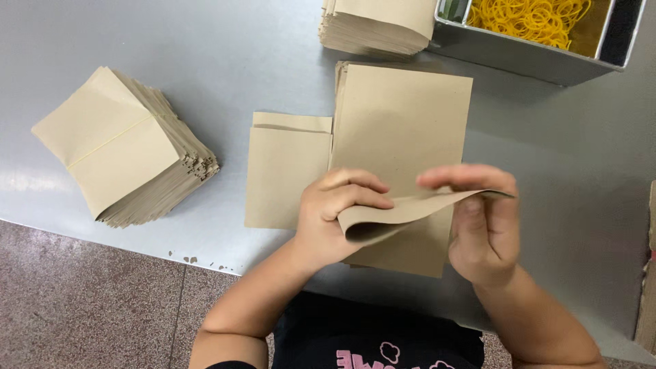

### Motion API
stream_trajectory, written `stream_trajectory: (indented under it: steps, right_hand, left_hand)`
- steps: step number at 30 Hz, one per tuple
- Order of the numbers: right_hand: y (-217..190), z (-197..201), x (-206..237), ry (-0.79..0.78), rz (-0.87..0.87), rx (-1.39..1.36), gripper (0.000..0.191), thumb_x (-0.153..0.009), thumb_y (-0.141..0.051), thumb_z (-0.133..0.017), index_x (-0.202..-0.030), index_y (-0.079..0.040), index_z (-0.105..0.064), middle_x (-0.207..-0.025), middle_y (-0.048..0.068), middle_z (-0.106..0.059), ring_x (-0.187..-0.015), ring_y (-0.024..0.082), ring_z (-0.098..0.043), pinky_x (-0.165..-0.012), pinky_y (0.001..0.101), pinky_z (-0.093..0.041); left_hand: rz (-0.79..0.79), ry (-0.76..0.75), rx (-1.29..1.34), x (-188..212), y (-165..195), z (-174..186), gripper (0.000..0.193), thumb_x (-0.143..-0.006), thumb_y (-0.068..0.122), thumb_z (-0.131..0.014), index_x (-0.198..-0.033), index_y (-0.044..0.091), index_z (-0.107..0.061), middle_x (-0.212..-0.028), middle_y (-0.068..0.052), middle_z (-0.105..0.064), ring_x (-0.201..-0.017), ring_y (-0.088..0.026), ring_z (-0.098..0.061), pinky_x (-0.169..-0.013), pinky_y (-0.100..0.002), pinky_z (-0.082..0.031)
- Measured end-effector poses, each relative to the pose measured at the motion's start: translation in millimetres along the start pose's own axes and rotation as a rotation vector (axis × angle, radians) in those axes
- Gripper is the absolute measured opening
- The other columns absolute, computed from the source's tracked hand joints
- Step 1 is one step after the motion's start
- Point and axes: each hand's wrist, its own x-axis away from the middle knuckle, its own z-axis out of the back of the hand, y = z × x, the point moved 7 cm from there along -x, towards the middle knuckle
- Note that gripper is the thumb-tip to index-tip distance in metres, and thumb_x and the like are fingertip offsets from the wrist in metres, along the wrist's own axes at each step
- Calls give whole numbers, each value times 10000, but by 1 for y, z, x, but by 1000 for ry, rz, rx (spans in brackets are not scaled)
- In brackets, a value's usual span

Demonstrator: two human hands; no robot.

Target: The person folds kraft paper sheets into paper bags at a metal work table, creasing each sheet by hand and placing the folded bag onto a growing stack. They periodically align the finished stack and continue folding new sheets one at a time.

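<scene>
While a banded bundle (126, 147) sits far left on the counter (567, 150), the left hand (335, 219) and right hand (482, 225) each pinch an edge of a brown paper sheet (403, 212) above the flat stack (400, 130); it looks light, floppy, probably easily creased.
</scene>
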Motion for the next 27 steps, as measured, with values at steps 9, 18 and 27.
stream_trajectory:
  steps: [9, 18, 27]
  right_hand:
    - [3, 6, 13, -16, -128, -56, 198, -1187, -185, -428, -1251, -24, -522, -1131, 154, -718, -1010, 187, -738, -952, 348, -611]
    - [-30, -35, -16, -402, 50, 870, 217, -864, -205, -726, -1037, -76, -701, -986, 79, -731, -995, 187, -654, -870, 327, -502]
    - [-5, 35, -16, 59, -228, 939, 177, -946, -185, -740, -810, -74, -712, -654, 47, -660, -577, 160, -579, -445, 276, -424]
  left_hand:
    - [-74, 111, 250, 6, 14, 22, 196, -933, 131, -784, -1074, 50, -675, -996, -70, -737, -876, -171, -712, -739, -282, -563]
    - [271, -398, 55, 12, 20, -4, 116, -928, 191, -718, -917, 76, -715, -758, -72, -653, -625, -200, -619, -557, -325, -466]
    - [99, -561, -74, 27, 33, 27, 496, -1016, 300, -681, -594, 87, -531, -567, -75, -508, -585, -296, -560, -545, -446, -378]
